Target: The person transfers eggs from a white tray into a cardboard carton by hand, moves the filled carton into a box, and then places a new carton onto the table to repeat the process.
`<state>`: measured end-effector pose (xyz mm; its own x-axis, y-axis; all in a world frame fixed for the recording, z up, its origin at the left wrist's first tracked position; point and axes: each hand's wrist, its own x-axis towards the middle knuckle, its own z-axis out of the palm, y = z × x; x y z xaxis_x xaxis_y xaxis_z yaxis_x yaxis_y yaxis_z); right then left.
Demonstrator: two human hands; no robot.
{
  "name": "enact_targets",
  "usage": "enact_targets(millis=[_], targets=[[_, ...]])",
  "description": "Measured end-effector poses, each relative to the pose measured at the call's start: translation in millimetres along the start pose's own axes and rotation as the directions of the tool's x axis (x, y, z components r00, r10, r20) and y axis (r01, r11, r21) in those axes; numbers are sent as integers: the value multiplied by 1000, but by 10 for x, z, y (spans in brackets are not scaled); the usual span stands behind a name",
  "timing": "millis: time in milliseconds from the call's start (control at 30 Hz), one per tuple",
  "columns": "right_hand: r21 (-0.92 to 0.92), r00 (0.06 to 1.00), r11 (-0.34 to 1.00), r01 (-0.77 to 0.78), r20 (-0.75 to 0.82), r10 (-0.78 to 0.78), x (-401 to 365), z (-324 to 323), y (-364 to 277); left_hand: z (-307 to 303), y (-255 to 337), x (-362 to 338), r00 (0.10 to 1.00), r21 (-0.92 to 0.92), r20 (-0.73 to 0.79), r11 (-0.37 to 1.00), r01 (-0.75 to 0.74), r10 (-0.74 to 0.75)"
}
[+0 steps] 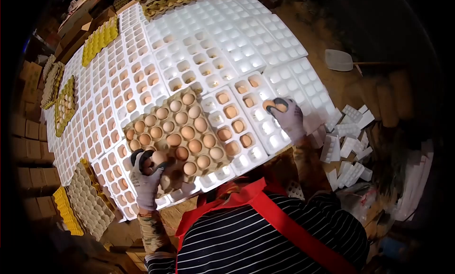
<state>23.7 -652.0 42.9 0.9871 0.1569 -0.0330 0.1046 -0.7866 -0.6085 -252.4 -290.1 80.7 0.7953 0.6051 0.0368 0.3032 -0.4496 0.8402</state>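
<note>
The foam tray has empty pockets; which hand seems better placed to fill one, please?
Probably the right hand: it holds eggs over the foam tray; the left hand is at the pulp tray.

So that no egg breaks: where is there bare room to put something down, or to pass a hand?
Bare floor shows between the white trays and the long-handled pan. A hand could probably pass over the eggless pockets right of the right hand. Crowded: the egg carton by the left hand, and the floor at the foam scraps.
</note>
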Motion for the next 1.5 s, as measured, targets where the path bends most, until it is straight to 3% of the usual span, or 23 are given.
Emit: enact_targets(millis=[33,67,133,200,267,300,367,467,500,567,600,667,700,767,800,900,1033,1100,1167,1233,1300,1367,1500], targets=[[-66,1000,998,-17,-7,17,228,42,118,265,166,12,979,91,-19,975,-202,204],[-165,998,986,21,64,-10,393,-19,12,624,673,-20,996,-34,17,996,-86,86],[-220,972,952,211,153,-180,703,108,163,1380,979,82,934,133,178,933,-333,309],[-218,939,929,300,240,-247,752,58,212,2171,1276,229,922,138,187,921,-365,338],[-141,908,913,384,237,-345,649,-51,288,2775,1315,440,936,212,326,954,-212,136],[-158,881,912,378,365,-302,580,-191,214,2932,1312,539,921,302,316,896,-327,229],[-127,803,841,525,402,-441,552,-128,420,3013,1286,471,918,368,377,891,-267,119],[222,823,826,518,136,-552,632,6,785,2964,1524,133,888,352,432,876,-329,160],[238,822,828,508,154,-548,554,-46,798,3059,1503,52,832,395,554,883,-254,-8],[429,876,841,329,193,-441,446,-221,774,3196,1450,-25,818,455,574,840,-295,-24],[293,855,826,481,52,-516,318,-56,950,3175,1388,-26,819,463,573,837,-292,-31],[249,732,707,662,-9,-682,278,25,1032,3070,1191,-57,928,33,372,999,10,-22],[228,697,684,693,32,-716,250,57,1061,3132,1013,-183,944,-121,286,971,207,-166],[240,678,658,713,-1,-735,270,120,1077,3240,1099,-454,989,-73,113,994,-82,90],[247,664,637,730,-36,-747,249,165,1073,3355,1136,-582,976,-144,170,983,-112,136],[199,774,758,621,-6,-633,254,17,976,3585,1029,-666,871,210,314,867,-451,378],[249,794,762,598,-54,-606,230,-207,756,2896,1106,-714,903,315,111,847,-428,416],[385,735,717,582,129,-666,191,-236,499,2299,1026,-727,938,493,-137,843,-215,320],[382,559,591,711,203,-804,42,-65,193,1846,736,-799,924,779,-258,626,26,283],[346,385,489,801,327,-863,-258,117,-270,1523,516,-852,957,552,-103,816,-172,271],[323,243,378,868,387,-889,-588,365,-635,1530,146,-960,955,684,19,693,-228,295],[-23,290,312,950,440,-850,-863,590,-844,1410,-10,-918,956,652,94,709,-270,279],[-49,261,260,964,338,-904,-1112,816,-929,1200,-17,-805,881,498,44,754,-429,472]])
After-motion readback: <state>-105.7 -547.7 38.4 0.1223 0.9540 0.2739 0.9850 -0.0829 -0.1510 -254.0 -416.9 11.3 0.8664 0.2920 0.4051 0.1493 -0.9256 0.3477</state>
